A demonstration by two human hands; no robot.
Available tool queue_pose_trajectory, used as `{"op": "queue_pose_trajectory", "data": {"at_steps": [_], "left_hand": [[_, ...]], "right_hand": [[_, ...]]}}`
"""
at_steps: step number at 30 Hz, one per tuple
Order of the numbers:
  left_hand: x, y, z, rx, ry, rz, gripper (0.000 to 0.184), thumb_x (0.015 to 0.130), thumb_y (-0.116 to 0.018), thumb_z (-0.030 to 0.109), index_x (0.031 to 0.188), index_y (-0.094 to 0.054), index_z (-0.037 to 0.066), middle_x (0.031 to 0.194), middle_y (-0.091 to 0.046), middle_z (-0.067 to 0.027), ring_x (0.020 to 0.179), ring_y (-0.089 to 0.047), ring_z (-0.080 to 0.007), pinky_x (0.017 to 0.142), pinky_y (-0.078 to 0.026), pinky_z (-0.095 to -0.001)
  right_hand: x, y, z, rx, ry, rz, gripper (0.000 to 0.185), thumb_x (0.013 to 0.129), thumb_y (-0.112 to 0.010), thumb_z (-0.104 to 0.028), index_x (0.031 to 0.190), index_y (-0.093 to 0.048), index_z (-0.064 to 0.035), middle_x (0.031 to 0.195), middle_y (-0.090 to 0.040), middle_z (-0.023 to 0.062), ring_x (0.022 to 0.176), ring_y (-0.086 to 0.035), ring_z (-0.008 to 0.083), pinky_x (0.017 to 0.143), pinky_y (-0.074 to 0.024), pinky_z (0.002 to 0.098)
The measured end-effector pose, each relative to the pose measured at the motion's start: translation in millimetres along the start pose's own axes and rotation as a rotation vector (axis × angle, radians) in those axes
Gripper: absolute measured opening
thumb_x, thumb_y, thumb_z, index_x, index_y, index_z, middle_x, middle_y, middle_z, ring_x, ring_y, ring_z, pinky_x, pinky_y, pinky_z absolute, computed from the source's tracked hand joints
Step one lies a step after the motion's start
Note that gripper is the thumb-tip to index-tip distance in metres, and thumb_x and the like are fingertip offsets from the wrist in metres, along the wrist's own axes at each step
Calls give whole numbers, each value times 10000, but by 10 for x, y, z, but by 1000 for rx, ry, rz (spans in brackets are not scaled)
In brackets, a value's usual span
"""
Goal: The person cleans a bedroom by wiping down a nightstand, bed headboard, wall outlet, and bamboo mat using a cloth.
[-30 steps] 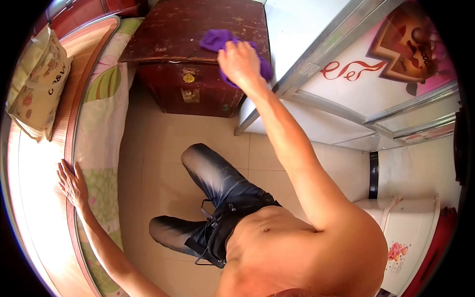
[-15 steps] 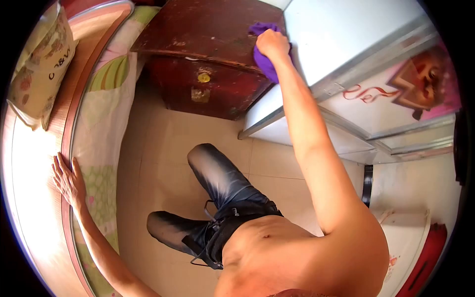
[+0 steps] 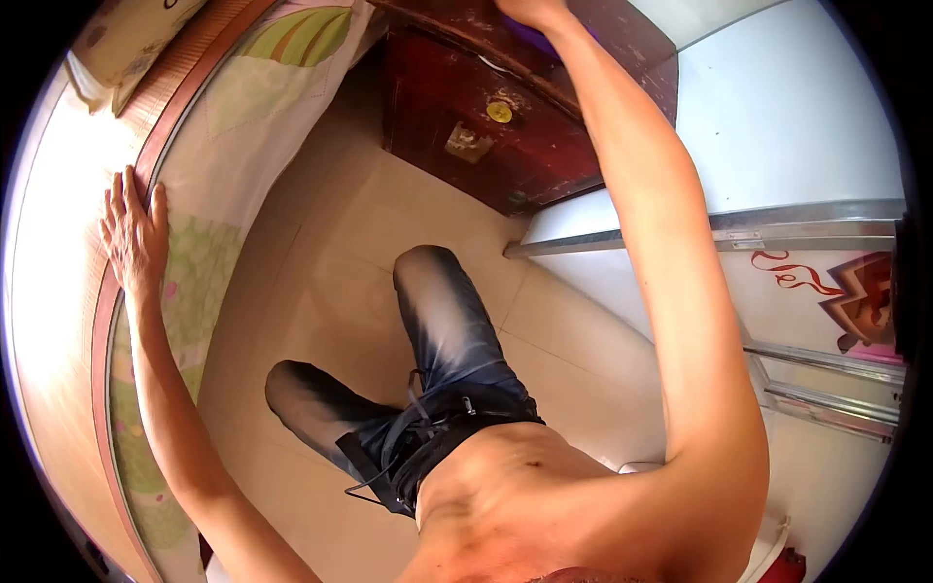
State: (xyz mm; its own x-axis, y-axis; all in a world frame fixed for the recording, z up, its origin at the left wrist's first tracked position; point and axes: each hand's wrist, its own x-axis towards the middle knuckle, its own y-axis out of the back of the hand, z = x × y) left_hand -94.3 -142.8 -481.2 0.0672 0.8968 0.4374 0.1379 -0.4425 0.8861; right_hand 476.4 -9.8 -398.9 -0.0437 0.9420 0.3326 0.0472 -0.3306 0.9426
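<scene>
At the top edge of the view, my right hand point(image 3: 533, 10) presses a purple cloth point(image 3: 533, 39) against the top of a worn dark red wooden cabinet point(image 3: 428, 92). The frame cuts off part of that hand, and only a little of the cloth shows beneath it. A round yellow fitting point(image 3: 500, 112) is on the cabinet's front. My left hand point(image 3: 136, 238) lies flat, fingers stretched, on the wooden edge of a bed point(image 3: 97, 360), beside a green-and-white patterned bed sheet point(image 3: 209, 175).
A white metal-framed cabinet point(image 3: 787, 126) with a printed panel point(image 3: 826, 291) stands on the right, close to my right arm. A patterned bag point(image 3: 126, 49) rests on the bed's wooden surface at upper left. Pale floor tiles point(image 3: 330, 214) lie around my legs.
The view has turned and shifted, so the red cabinet sits higher and further right. My right hand has moved leftward across the cabinet top with the cloth. My left hand still rests on the bed edge.
</scene>
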Motion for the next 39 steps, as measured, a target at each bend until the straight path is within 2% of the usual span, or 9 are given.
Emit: {"op": "queue_pose_trajectory", "data": {"at_steps": [4, 7, 8, 10, 14, 24, 30, 38, 39], "left_hand": [[-11, -64, -23, 6, 7, 36, 642, 992, -403, 516, 1498, -336, 127, 1527, -361, -114, 1418, -314, -327, 1144, -240, -511], [-6, -139, -81, 45, 0, 42, 654, 988, -395, 535, 1500, -334, 133, 1537, -348, -110, 1422, -311, -314, 1149, -233, -505], [-9, -145, -84, 51, 8, 32, 661, 988, -379, 547, 1504, -328, 136, 1544, -336, -107, 1429, -299, -304, 1157, -221, -497], [-12, -179, -105, 35, 6, 41, 666, 989, -365, 555, 1508, -324, 140, 1549, -328, -105, 1438, -283, -299, 1164, -210, -487], [-9, -213, -153, 35, 0, 29, 664, 991, -353, 557, 1512, -318, 148, 1550, -327, -100, 1443, -274, -292, 1168, -209, -469], [-24, -81, -63, 99, 28, 25, 676, 980, -371, 574, 1506, -331, 152, 1546, -342, -88, 1443, -278, -292, 1166, -214, -506], [-16, -141, -73, 147, 37, 47, 670, 974, -368, 585, 1506, -339, 181, 1549, -341, -71, 1443, -282, -281, 1173, -213, -478], [-27, -360, -172, 3, -32, 147, 648, 985, -374, 563, 1504, -350, 175, 1541, -351, -87, 1427, -314, -272, 1158, -248, -437], [-15, -170, -113, 418, -142, -72, 620, 998, -367, 538, 1503, -353, 180, 1537, -360, -77, 1422, -322, -266, 1152, -264, -411]], "right_hand": [[-177, -12, -775, 281, 513, 117, 384, 832, -578, -255, 1153, -661, -61, 1121, -658, 230, 1054, -624, 387, 916, -501, 452], [-564, 122, -1059, -183, 937, 103, 458, 815, -591, -167, 1245, -583, -11, 1280, -570, 221, 1224, -525, 369, 1040, -418, 434], [-781, 292, -1195, -433, 990, 104, 308, 815, -579, -162, 1063, -702, -30, 1168, -654, 187, 1212, -550, 329, 1036, -426, 390], [-1034, 0, -1040, -574, 980, 91, 259, 778, -584, -111, 987, -695, -8, 1145, -645, 174, 1199, -541, 287, 1069, -396, 349], [-1811, -524, -462, -136, 638, 245, 440, 743, -551, 47, 1181, -566, 81, 1388, -464, 238, 1359, -387, 394, 1137, -316, 509], [-2766, -94, -201, -313, 371, 100, 398, 835, -554, 25, 1233, -537, 46, 1477, -415, 200, 1401, -359, 352, 1109, -334, 497], [-1882, -112, -553, -177, 611, 285, 228, 865, -564, -49, 1085, -591, 4, 1318, -558, 161, 1271, -508, 313, 1051, -411, 430], [-797, -678, -1409, -573, 842, 310, 463, 853, -506, -151, 1261, -561, 61, 1311, -561, 201, 1314, -451, 314, 1129, -307, 448], [-856, -771, -1397, -594, 869, 260, 463, 854, -504, -150, 1264, -559, 58, 1320, -552, 200, 1322, -437, 317, 1130, -300, 461]]}}
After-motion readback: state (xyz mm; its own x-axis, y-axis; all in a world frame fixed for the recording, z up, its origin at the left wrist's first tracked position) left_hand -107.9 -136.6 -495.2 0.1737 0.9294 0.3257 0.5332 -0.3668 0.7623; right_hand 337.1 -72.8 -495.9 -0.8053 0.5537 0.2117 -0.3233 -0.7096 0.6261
